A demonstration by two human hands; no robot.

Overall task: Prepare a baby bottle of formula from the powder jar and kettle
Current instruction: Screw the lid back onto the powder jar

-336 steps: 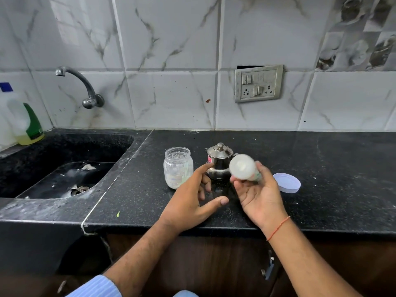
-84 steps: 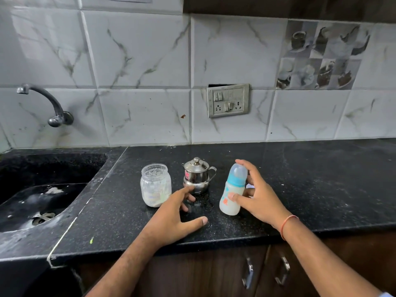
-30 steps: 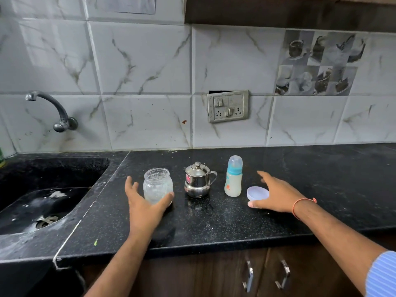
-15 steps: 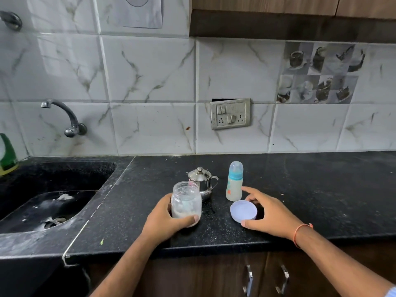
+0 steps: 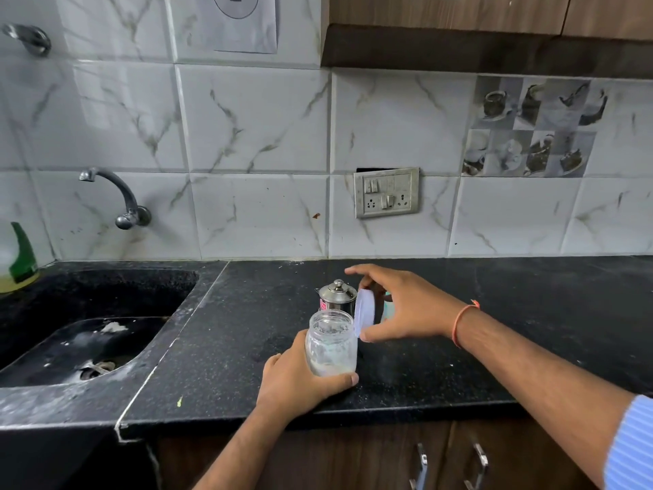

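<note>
Lifted since, one lid (image 5: 364, 312) in right-hand fingers (image 5: 374, 335), left hand (image 5: 296, 380) gripping one jar (image 5: 331, 343).

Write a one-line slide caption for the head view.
Left hand grips the open powder jar while the right hand holds its lid beside the rim.

Left hand (image 5: 296, 378): fingers curled around an item, thumb in front.
Right hand (image 5: 403, 305): pinching a disc on edge.

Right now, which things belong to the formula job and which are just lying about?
Job: powder jar in left hand; jar lid in right hand; kettle; baby bottle, mostly hidden.
Lying about: tap; green bottle; switch plate.
</note>
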